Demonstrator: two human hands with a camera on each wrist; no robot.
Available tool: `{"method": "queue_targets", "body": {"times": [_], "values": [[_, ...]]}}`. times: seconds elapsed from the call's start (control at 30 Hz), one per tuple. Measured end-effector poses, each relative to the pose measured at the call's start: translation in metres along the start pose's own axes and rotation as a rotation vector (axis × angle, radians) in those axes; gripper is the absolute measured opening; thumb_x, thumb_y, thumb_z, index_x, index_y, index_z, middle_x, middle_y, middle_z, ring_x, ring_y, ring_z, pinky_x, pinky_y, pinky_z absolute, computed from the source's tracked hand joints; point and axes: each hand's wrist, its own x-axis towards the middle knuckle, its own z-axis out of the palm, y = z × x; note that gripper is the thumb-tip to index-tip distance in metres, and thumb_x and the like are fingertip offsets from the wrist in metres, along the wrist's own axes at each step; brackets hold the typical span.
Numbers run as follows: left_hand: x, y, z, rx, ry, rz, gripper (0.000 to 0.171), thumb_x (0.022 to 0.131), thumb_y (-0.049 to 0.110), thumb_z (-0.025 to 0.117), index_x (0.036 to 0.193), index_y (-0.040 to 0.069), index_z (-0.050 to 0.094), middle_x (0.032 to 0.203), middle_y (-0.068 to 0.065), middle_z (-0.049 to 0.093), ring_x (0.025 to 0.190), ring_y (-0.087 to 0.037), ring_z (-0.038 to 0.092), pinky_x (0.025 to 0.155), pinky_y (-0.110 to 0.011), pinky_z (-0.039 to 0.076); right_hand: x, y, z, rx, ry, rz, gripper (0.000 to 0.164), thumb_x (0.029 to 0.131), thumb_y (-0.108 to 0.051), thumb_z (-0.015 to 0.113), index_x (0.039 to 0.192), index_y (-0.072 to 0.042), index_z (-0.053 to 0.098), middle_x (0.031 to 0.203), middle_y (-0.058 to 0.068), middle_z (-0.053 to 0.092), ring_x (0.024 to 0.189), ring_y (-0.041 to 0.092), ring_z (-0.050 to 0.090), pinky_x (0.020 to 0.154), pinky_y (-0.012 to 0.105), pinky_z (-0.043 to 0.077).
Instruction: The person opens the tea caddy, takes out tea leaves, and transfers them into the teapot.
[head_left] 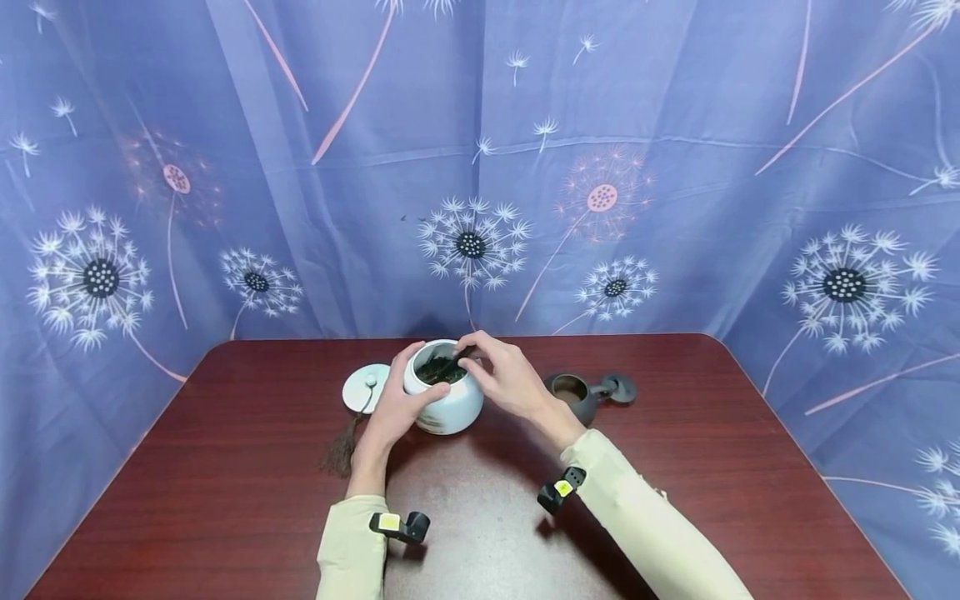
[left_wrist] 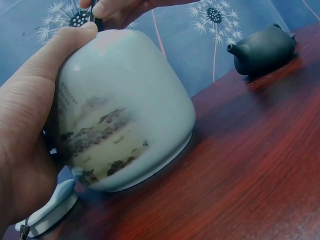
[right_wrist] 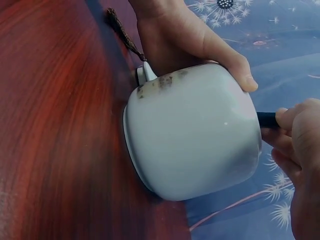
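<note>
Leaf scooping seemed under way but not finished, as I judged it. The white lid (head_left: pixel 356 392) was already off, lying on the table (head_left: pixel 240 450) just left of the white jar (head_left: pixel 450 415), its brown tassel (head_left: pixel 341 451) trailing toward me. No leaves showed outside the jar, so getting them out looked like the part left.

Of the 2 containers, the jar sat upright near the table's far edge, its open mouth showing dark leaves (head_left: pixel 432 369) inside. My left hand (head_left: pixel 396 408) was wrapped round its left side, thumb at the front of the rim. My right hand (head_left: pixel 512 380) pinched a slim dark tool (right_wrist: pixel 267 119) that reached into the mouth; I could not tell whether it carried anything. To the right stood a dark teapot (head_left: pixel 582 410), uncovered, with a dark disc (head_left: pixel 619 387), probably its cover, by its handle. Its inside looked brownish, but whether it held liquid or leaves I could not make out.
</note>
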Motion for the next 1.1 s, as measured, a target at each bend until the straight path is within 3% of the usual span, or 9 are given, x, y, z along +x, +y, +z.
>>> {"method": "queue_targets", "body": {"times": [0.27, 0.53, 0.67, 0.93, 1.1], "values": [[0.000, -0.001, 0.001, 0.002, -0.006, -0.013, 0.083, 0.085, 0.015, 0.076, 0.153, 0.007, 0.031, 0.155, -0.019, 0.029, 0.140, -0.040, 0.036, 0.113, -0.049, 0.030, -0.004, 0.002, 0.001, 0.128, 0.069, 0.104, 0.018, 0.094, -0.009, 0.067, 0.112, -0.011, 0.062, 0.107, 0.005, 0.072, 0.099, 0.017, 0.073, 0.087, 0.034, 0.056], [0.014, -0.030, 0.001, -0.002, 0.029, 0.014, 0.084, 0.083, 0.014, 0.079, 0.153, 0.010, 0.032, 0.155, -0.015, 0.031, 0.141, -0.036, 0.035, 0.115, -0.047, 0.026, -0.004, 0.006, -0.002, 0.245, 0.148, 0.196, 0.020, 0.094, -0.011, 0.068, 0.113, -0.010, 0.062, 0.107, 0.008, 0.073, 0.098, 0.021, 0.073, 0.086, 0.030, 0.055], [0.015, -0.034, 0.001, -0.003, 0.044, 0.031, 0.083, 0.082, 0.016, 0.080, 0.152, 0.013, 0.035, 0.154, -0.012, 0.033, 0.140, -0.030, 0.036, 0.115, -0.046, 0.026, -0.006, 0.009, -0.005, 0.279, 0.159, 0.231, 0.020, 0.094, -0.008, 0.067, 0.114, -0.007, 0.061, 0.107, 0.011, 0.073, 0.099, 0.025, 0.073, 0.087, 0.028, 0.054], [0.013, -0.034, 0.001, -0.014, 0.054, 0.037, 0.082, 0.081, 0.018, 0.081, 0.150, 0.014, 0.038, 0.151, -0.009, 0.035, 0.138, -0.028, 0.038, 0.114, -0.047, 0.027, -0.007, -0.010, -0.027, 0.353, 0.187, 0.212, 0.022, 0.094, 0.005, 0.061, 0.115, 0.009, 0.057, 0.111, 0.026, 0.069, 0.103, 0.039, 0.069, 0.087, 0.021, 0.051], [0.013, -0.033, 0.001, -0.018, 0.047, 0.017, 0.082, 0.082, 0.019, 0.080, 0.151, 0.017, 0.036, 0.154, -0.008, 0.032, 0.140, -0.029, 0.036, 0.115, -0.047, 0.027, -0.009, -0.014, -0.042, 0.374, 0.216, 0.180, 0.021, 0.094, 0.007, 0.060, 0.114, 0.011, 0.056, 0.112, 0.029, 0.067, 0.106, 0.041, 0.067, 0.092, 0.023, 0.053]]}}
